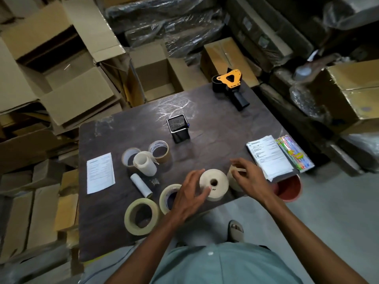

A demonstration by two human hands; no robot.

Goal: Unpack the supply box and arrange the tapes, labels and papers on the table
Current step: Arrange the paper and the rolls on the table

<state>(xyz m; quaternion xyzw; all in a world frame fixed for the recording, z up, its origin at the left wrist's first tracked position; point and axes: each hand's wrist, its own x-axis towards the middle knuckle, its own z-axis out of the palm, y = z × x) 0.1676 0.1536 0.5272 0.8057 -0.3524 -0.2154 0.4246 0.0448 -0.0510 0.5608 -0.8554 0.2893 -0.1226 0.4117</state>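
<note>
A cream label roll (217,186) lies on its side near the front edge of the dark table (215,124). My left hand (189,194) holds it, thumb on its face and fingers along its left side. My right hand (249,178) curls over a second cream roll (233,181), which is mostly hidden beneath it. Left of my hands are a wide masking tape roll (141,216), a tape roll (167,196) partly under my left wrist, two brown tape rolls (130,157) (161,149), a loose paper roll (145,165) and a small white roll (141,185). A printed sheet (100,173) lies at the left, and a paper stack (268,156) at the right.
A black mesh pen holder (179,128) stands mid-table, and a yellow-black tape dispenser (229,85) sits at the far right corner. A colourful packet (295,152) lies beside the paper stack. A red bucket (291,187) is below the right edge. Cardboard boxes (61,95) crowd the left and back.
</note>
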